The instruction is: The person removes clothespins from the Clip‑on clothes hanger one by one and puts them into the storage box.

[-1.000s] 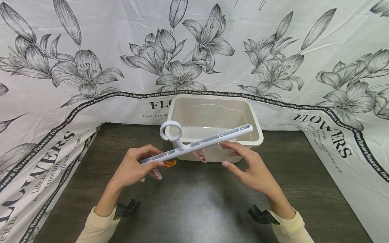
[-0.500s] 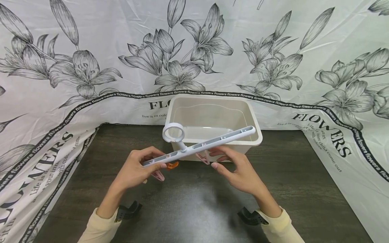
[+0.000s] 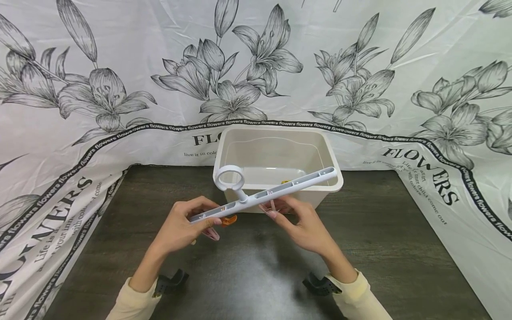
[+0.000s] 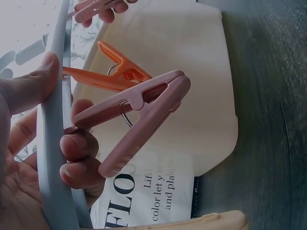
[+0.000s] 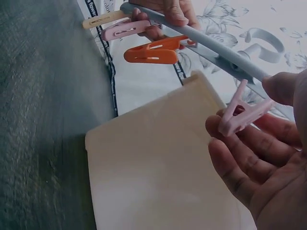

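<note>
My left hand [image 3: 182, 226] grips the left end of a light-blue clip hanger [image 3: 264, 195], held tilted with its right end higher and its hook ring [image 3: 230, 177] upward. From the bar near that hand hang an orange clothespin [image 5: 151, 50], a pink clothespin [image 4: 139, 124] and a beige clothespin [image 5: 103, 20]. Beneath the bar's middle, my right hand [image 3: 304, 224] holds another pink clothespin [image 5: 242, 115] between curled fingers and thumb. Seen from the right wrist, that thumb lies close to the bar. The head view partly hides this clothespin behind the bar and fingers.
A cream plastic bin [image 3: 338, 178] stands behind the hanger, against the flower-printed cloth [image 3: 360, 53]. Inside it a small yellow thing [image 3: 285, 182] shows just above the bar. The dark wooden table [image 3: 256, 275] extends in front and to both sides.
My right hand has moved left from near the bar's right part to the pink clothespin and taken hold of it. The hanger has shifted slightly right and down.
</note>
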{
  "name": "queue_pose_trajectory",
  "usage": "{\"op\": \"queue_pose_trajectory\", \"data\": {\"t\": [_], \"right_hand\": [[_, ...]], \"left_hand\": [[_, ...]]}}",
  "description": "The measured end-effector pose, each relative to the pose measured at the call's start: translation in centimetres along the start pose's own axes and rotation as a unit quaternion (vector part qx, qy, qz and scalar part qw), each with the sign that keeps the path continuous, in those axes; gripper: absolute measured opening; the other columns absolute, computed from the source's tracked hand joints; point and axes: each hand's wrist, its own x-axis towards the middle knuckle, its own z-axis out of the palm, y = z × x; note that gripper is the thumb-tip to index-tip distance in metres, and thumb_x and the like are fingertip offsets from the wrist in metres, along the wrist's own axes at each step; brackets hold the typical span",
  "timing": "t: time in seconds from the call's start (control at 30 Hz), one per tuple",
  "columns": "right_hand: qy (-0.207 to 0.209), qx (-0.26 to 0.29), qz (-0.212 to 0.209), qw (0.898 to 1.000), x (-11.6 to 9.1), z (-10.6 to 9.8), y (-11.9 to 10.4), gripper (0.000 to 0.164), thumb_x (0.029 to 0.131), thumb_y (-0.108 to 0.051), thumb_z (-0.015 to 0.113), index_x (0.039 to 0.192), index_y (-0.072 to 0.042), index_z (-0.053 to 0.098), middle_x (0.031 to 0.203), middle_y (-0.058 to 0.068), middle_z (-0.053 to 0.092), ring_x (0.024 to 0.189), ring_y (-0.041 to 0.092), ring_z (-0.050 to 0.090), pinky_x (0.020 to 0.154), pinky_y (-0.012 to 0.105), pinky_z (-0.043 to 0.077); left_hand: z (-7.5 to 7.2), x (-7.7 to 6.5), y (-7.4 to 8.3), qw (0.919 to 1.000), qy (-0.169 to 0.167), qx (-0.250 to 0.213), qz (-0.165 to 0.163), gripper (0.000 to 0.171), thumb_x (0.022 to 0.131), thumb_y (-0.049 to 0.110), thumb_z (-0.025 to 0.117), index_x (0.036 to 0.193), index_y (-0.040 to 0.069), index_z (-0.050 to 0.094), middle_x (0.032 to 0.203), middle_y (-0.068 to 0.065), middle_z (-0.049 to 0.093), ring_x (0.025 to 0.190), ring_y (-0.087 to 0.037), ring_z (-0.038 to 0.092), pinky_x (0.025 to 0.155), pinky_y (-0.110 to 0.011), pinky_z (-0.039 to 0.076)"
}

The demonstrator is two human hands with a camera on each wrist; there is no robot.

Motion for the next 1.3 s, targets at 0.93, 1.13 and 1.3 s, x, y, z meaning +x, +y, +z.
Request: {"op": "queue_pose_trajectory", "data": {"t": [0.93, 1.13, 1.3], "right_hand": [[0.01, 0.019, 0.002, 1.0, -0.04, 0.34, 0.42, 0.021, 0.105, -0.005, 0.056, 0.113, -0.017, 0.071, 0.084, -0.002, 0.076, 0.061, 0.009, 0.06, 0.051, 0.023, 0.05], [0.047, -0.006, -0.013, 0.999, -0.09, 0.14, 0.53, 0.021, 0.103, -0.004, 0.059, 0.108, -0.017, 0.075, 0.082, 0.0, 0.076, 0.063, 0.004, 0.063, 0.049, 0.017, 0.045], [0.088, -0.04, -0.061, 0.993, -0.11, 0.12, 0.72, 0.02, 0.099, 0.0, 0.063, 0.108, -0.014, 0.076, 0.09, 0.003, 0.079, 0.076, 0.011, 0.074, 0.064, 0.018, 0.056]], "left_hand": [[0.11, 0.06, -0.03, 0.9997, 0.008, 0.023, -0.007, 0.024, 0.093, 0.011, 0.076, 0.115, 0.011, 0.068, 0.093, -0.025, 0.076, 0.063, -0.035, 0.075, 0.049, -0.038, 0.06], [0.08, 0.02, -0.1, 0.9997, 0.007, 0.023, -0.005, 0.023, 0.093, 0.009, 0.076, 0.114, 0.01, 0.068, 0.093, -0.024, 0.076, 0.062, -0.034, 0.075, 0.049, -0.036, 0.059], [0.16, 0.05, -0.07, 1.0, -0.002, 0.007, 0.004, 0.021, 0.093, 0.007, 0.075, 0.113, 0.007, 0.069, 0.092, -0.025, 0.076, 0.06, -0.036, 0.075, 0.056, -0.045, 0.062]]}}
